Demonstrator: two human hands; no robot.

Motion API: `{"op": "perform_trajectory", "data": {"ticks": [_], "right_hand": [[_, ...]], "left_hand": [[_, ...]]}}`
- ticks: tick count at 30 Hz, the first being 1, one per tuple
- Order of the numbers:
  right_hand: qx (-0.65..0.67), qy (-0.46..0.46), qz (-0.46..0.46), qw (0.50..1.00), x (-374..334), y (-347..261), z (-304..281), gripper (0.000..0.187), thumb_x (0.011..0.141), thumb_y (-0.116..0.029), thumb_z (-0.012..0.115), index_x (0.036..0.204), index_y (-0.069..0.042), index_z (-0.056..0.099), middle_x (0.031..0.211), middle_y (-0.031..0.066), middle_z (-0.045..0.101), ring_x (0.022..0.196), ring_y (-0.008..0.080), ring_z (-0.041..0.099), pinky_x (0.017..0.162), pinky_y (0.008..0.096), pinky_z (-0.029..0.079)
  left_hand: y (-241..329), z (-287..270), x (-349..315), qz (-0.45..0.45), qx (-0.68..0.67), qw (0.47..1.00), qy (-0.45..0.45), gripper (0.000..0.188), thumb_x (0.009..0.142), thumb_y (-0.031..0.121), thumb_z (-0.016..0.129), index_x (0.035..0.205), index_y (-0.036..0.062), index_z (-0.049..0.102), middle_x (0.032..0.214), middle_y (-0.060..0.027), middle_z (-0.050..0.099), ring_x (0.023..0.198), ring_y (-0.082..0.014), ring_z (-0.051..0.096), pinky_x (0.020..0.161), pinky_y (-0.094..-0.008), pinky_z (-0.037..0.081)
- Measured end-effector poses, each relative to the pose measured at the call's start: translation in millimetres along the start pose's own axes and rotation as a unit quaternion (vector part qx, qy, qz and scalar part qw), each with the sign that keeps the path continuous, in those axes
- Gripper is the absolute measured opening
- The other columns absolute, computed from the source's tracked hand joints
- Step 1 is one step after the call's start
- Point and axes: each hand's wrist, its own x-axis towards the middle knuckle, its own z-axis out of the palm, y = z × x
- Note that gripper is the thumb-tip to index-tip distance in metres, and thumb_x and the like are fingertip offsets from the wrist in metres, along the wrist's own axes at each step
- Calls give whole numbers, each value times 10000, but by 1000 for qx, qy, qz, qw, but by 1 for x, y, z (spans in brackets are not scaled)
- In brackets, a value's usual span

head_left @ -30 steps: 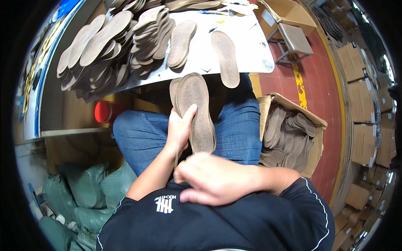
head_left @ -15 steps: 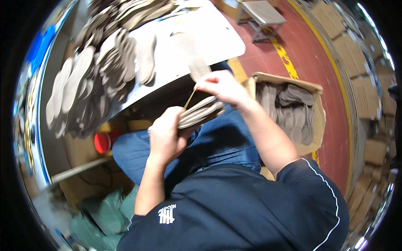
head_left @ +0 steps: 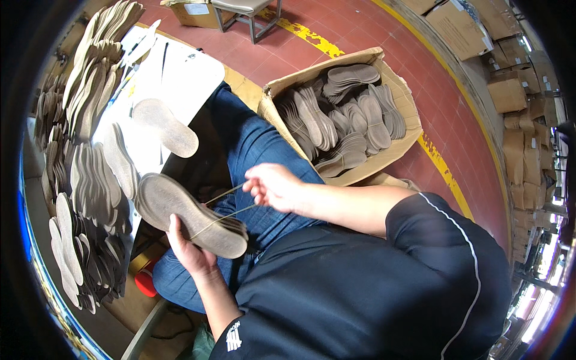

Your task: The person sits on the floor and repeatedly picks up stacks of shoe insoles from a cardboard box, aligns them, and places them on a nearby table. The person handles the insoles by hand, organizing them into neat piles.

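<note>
Centrally, a stack of insoles (head_left: 186, 211) lies in the grip of the left hand (head_left: 195, 255), above the thighs and just off the edge of the table (head_left: 204, 75). Its long axis slants from the broad end, upper left, to the narrower heel end, lower right. The left thumb presses the top face near mid-length. The right hand (head_left: 271, 187), apart from the stack, is nearer the heel end, to its right and slightly above; its grip is narrow, fingers curled on an elastic band (head_left: 235, 213). Two taut strands diverge from it toward the stack, one crossing the top insole near the left thumb. Hidden: the left fingers beneath, and the band's underside course. Hard to make out: the right fingertips' exact hold and the layer count.
</note>
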Motion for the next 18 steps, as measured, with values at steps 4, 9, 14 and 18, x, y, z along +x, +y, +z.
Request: {"op": "perform_trajectory", "data": {"ticks": [4,9,14,18], "right_hand": [[-205,55,-242,947,-19,-17,-1,273,1120,-298,708,1265,-68,677,1100,54,727,915,142,657,815,305,563],[-172,-123,-227,951,-61,-20,3,593,1199,-545,543,1611,-120,504,1497,102,609,1378,164,573,1146,376,479],[-139,-173,-235,946,-78,-33,-5,548,1164,-322,721,1569,-2,538,1425,129,709,1301,191,693,1117,385,581],[38,-115,-123,985,-84,-55,-60,316,1151,-267,723,1340,-14,709,1278,139,799,1123,235,801,1021,441,657]], "left_hand": [[-22,24,-8,49,56,995,-64,431,1170,246,632,1535,25,570,1386,-160,727,1183,-309,770,1056,-485,646],[-22,63,-8,-85,28,993,-79,556,1164,275,641,1648,64,467,1517,-125,644,1365,-254,679,1166,-450,571],[-21,97,-15,-107,121,942,-295,762,1198,562,471,1779,79,369,1753,-129,489,1538,-244,552,1252,-455,478],[-28,95,-13,-105,309,897,-299,797,1159,461,654,1793,68,373,1787,-150,455,1525,-275,552,1222,-421,502]]}}
